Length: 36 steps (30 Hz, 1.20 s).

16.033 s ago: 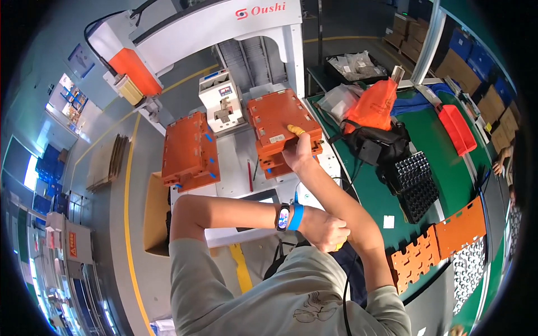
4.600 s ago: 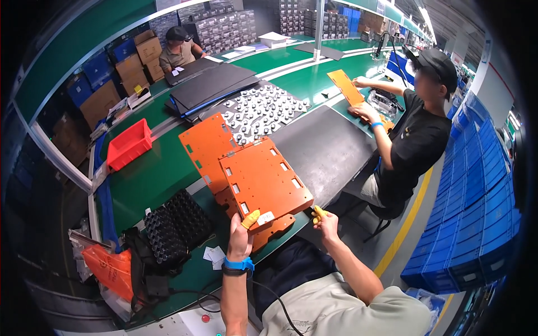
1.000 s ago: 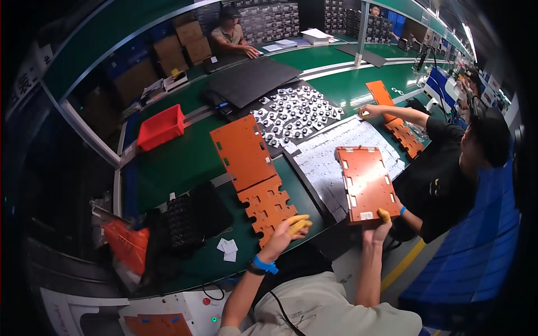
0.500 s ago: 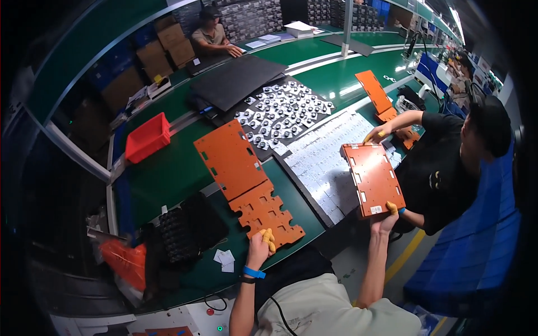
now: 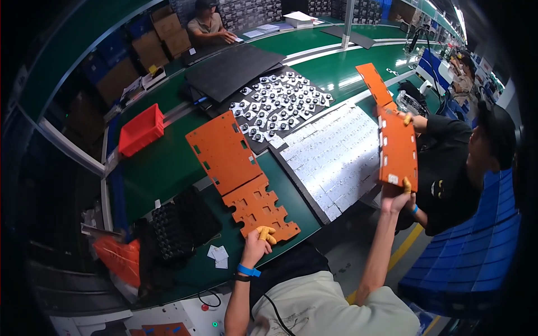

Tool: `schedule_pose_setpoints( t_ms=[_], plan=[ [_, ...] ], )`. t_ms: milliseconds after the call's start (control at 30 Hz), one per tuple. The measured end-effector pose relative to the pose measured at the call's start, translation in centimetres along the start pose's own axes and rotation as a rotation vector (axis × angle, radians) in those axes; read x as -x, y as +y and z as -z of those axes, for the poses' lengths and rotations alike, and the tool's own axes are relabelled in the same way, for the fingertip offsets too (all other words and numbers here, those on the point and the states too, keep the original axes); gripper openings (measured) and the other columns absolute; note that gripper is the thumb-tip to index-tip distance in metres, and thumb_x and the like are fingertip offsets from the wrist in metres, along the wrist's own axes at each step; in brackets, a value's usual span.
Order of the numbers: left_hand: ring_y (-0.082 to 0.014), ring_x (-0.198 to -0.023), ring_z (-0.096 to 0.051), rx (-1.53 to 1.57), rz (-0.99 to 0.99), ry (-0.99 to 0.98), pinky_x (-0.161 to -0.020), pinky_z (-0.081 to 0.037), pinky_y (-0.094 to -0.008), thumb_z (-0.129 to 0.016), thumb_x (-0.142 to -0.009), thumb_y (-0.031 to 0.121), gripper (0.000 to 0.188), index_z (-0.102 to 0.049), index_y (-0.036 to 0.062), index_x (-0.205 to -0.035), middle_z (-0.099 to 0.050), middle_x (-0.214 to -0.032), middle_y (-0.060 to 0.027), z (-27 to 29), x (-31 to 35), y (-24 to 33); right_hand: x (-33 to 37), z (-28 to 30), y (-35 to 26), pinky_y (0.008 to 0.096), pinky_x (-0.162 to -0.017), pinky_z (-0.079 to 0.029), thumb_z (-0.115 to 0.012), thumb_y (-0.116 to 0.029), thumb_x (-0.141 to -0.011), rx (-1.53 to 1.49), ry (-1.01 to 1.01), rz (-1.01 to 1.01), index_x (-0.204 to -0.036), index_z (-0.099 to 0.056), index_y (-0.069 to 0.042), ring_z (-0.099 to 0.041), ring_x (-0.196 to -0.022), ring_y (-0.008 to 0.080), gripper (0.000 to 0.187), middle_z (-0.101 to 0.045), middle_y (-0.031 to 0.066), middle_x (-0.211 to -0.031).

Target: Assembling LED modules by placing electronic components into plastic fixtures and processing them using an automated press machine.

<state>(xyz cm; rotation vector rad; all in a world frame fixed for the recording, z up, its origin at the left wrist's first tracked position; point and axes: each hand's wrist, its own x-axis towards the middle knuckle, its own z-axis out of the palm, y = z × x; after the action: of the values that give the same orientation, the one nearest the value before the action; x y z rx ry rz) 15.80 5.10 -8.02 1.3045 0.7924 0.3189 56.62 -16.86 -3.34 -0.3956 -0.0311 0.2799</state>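
Observation:
At the near table edge, my left hand [image 5: 259,241], in yellow finger covers, grips the end of an orange notched fixture board [image 5: 260,210]. A flat slotted orange panel [image 5: 221,151] extends from its far edge. Off to the right, my right hand [image 5: 397,196] is closed on the lower end of a tilted orange box-like fixture [image 5: 399,148], held up above the floor. Some of my right fingers are hidden behind it. A co-worker's hand [image 5: 413,120] touches the top of that same fixture.
A grid of silvery plates [image 5: 336,162] lies ahead, with many small white cards bearing black parts [image 5: 280,106] beyond. Left are a red bin [image 5: 141,130], black trays [image 5: 176,229] and white cards [image 5: 218,256]. Another orange fixture [image 5: 372,83] is by the co-worker [image 5: 454,151].
The right-hand fixture has moved rightward and turned more edge-on, closer to the co-worker. My right hand moved along with it. My left hand still grips the notched board.

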Motion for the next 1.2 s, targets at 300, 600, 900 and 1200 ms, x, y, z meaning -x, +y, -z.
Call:
schedule_pose_setpoints(
  t_ms=[300,600,900,1200],
  plan=[
    [-0.0095,-0.057,-0.061,0.032,0.021,-0.010,-0.050,-0.046,-0.0198,-0.037,-0.097,-0.003,0.033,-0.063,-0.0029,-0.118,-0.071,-0.089,-0.0113,-0.7,-0.3,0.7,-4.6,-2.7,1.9,0.0466,-0.113,-0.042,-0.044,-0.027,-0.105,0.593,-0.265,0.035,-0.140,-0.048,0.004,-0.055,-0.129,0.0364,0.047,-0.055,0.0208,-0.142],
    [-0.0064,-0.071,-0.059,0.079,-0.025,-0.314,-0.060,-0.048,-0.0190,-0.044,-0.107,0.019,0.030,-0.065,0.0021,-0.120,-0.070,-0.097,-0.0048,-4.1,3.6,1.5,11.0,-0.7,4.8,0.0560,-0.120,-0.025,-0.054,0.011,-0.074,2.019,-1.329,0.248,-0.131,-0.060,-0.002,-0.038,-0.143,0.0376,0.059,-0.055,0.0162,-0.143],
    [-0.0188,-0.071,-0.068,-0.358,-0.290,0.638,-0.061,-0.053,-0.0320,-0.076,-0.086,0.010,0.030,-0.069,0.0040,-0.114,-0.071,-0.087,-0.0118,0.7,7.2,2.3,10.8,3.6,6.8,0.0558,-0.116,-0.034,-0.062,0.005,-0.085,1.962,-1.346,0.527,-0.112,-0.072,-0.003,-0.053,-0.132,0.0351,0.029,-0.068,0.0143,-0.124],
    [-0.0413,-0.121,-0.044,-0.977,-0.132,0.746,-0.109,-0.037,-0.0453,-0.080,-0.075,0.003,0.078,-0.046,0.0033,-0.145,-0.045,-0.136,-0.0232,9.5,10.1,-3.9,11.0,3.9,7.4,0.0531,-0.112,-0.040,-0.065,0.002,-0.087,1.909,-1.332,0.588,-0.108,-0.073,-0.002,-0.061,-0.123,0.0309,0.023,-0.071,0.0134,-0.118]
  ],
)
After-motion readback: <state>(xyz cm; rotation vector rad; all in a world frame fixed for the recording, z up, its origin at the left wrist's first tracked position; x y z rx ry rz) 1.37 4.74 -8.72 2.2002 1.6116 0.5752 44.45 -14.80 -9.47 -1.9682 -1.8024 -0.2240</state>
